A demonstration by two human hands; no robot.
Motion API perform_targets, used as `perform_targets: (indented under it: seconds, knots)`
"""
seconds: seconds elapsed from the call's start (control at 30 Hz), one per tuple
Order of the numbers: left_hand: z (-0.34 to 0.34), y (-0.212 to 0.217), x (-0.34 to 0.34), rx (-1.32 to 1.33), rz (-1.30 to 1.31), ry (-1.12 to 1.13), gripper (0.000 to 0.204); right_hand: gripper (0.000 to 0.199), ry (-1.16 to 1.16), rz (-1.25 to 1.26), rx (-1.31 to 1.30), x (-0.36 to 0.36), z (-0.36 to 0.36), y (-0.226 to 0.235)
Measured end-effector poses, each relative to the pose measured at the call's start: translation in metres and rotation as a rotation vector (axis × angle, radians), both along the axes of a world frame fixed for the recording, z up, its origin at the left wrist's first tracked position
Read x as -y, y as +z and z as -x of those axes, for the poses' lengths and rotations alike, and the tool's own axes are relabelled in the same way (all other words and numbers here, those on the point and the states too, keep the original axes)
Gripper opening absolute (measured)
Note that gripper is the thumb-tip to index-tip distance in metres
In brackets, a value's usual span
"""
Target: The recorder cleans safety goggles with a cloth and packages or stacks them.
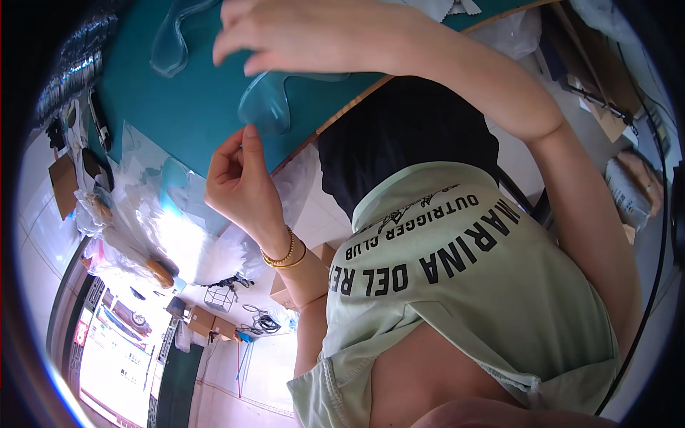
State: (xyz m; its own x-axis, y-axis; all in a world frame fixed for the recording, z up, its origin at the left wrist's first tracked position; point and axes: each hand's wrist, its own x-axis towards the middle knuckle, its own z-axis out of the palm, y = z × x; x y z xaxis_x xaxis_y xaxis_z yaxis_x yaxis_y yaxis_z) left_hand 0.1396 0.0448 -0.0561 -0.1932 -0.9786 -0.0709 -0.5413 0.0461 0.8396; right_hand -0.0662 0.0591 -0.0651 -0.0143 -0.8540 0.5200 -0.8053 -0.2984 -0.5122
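A clear, curved plastic piece [265, 107] with a rounded lobe lies over the green tabletop near its front edge. At the tip of that lobe, my left hand [246, 185] has thumb and forefinger pinched on the plastic. Above it hangs my right hand [285, 36], its fingers apart and slightly blurred; nothing shows in its grip. It hides part of the same piece, whose narrower arm reappears under the wrist. Another clear plastic piece [170, 53] of similar curved shape rests on the tabletop farther left, partly cut off by the upper edge of view.
The green table [171, 107] has a wooden front edge. Stacked shiny clear plastic [75, 71] stands at its left. Clear sheets and bags [207, 250] spread over the lower left corner. Cardboard boxes [210, 321] and coiled cable [262, 321] lie beyond. White cloth-like scraps [457, 7] sit at the top.
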Motion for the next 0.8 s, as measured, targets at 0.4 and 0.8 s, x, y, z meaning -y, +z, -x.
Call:
perform_targets:
  seconds: [0.4,0.8]
  knots:
    - [0.006,-0.001,0.001,-0.104,-0.049,-0.008,0.014,0.039,-0.284,-0.497,0.133,-0.029,0.052,0.046]
    - [0.002,-0.002,0.001,-0.146,-0.116,0.019,0.016,0.027,-0.192,-0.598,0.162,-0.033,-0.017,0.028]
